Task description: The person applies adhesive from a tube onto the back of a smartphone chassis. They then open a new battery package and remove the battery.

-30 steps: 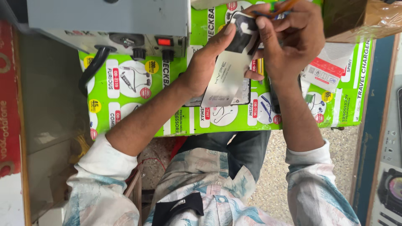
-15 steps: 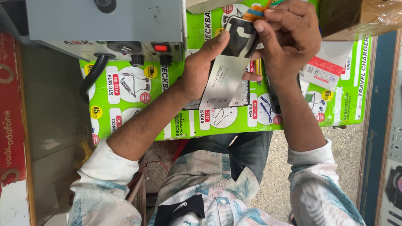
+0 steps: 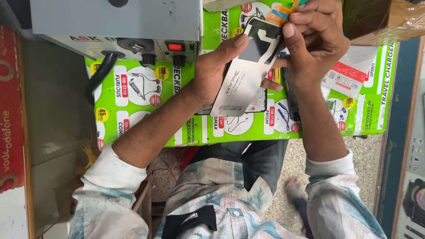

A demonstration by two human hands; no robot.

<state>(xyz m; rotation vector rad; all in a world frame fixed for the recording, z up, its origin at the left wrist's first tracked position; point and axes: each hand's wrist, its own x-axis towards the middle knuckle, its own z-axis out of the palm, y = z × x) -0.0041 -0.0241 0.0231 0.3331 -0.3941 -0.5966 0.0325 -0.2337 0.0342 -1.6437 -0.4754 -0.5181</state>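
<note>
Your left hand (image 3: pixel 217 73) cradles a thin white card pack (image 3: pixel 248 75) from underneath, fingers wrapped round its left edge, thumb tip up by the dark cut-out window near its top. Your right hand (image 3: pixel 316 44) pinches that top end, forefinger pressed on the window edge, and also grips a small orange-and-teal tool (image 3: pixel 283 13); what kind of tool, hard to tell. Both hands are closed on things, neither free.

The pack sits between your hands, tilted, raised off the green printed sheet (image 3: pixel 146 106) on the tabletop. It looks light, flat and fairly stiff but bendable: likely card with a clear film window, so it creases if squeezed mid-span. The glossy face is probably slippery. Best hold is along the long edges near your left palm, not on the window. A grey metal box (image 3: pixel 115 20) with a red switch (image 3: pixel 175 46) lies beyond your left hand.
</note>
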